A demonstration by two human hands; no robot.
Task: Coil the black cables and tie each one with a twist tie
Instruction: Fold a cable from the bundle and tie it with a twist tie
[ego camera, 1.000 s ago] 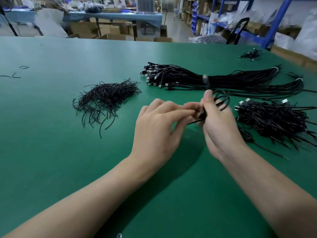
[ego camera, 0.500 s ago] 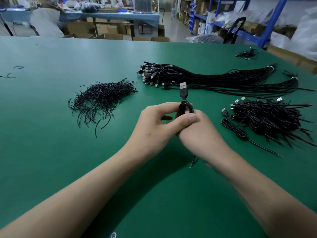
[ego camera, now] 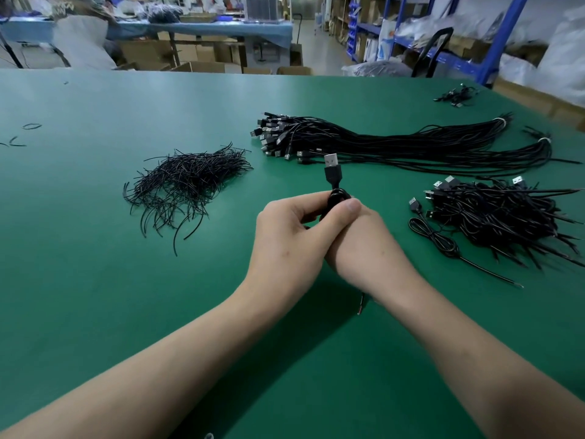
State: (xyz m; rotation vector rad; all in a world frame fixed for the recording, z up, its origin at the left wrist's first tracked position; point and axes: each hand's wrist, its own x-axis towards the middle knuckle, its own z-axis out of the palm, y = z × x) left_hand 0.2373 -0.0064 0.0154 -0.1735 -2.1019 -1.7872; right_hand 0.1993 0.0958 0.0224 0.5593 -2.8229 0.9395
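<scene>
The bench [ego camera: 95,280] was covered in a smooth, matte green mat. On it lay a scruffy heap of thin, wiry black twist ties [ego camera: 190,182], some curling out at the near edge. Beyond the hands stretched a long bundle of straight cables [ego camera: 395,144], slim and glossy black, their metal-tipped plugs fanned at one end and white bands round the other. To the right sat a bristly heap of tied cables [ego camera: 500,213], with one flat-looped cable [ego camera: 433,236] just beside it.

The coiled cable [ego camera: 337,198] stood at the top of the joined hands, above the bench, a tight round loop. Its rectangular USB plug [ego camera: 331,167] pointed straight up, clear of the grip. The left hand [ego camera: 291,236] pinched the coil, thumb laid across its near side and fingers curled behind. The right hand [ego camera: 364,245] was wrapped round the coil's lower part with its back to the camera, so its fingertips were hidden. A short loose end [ego camera: 362,304] hung out below the right wrist.

A second before, the fingers had been stretched out, working a wide, slack loop above the right hand. Now the loop was small and compact and both hands were clenched together on it
</scene>
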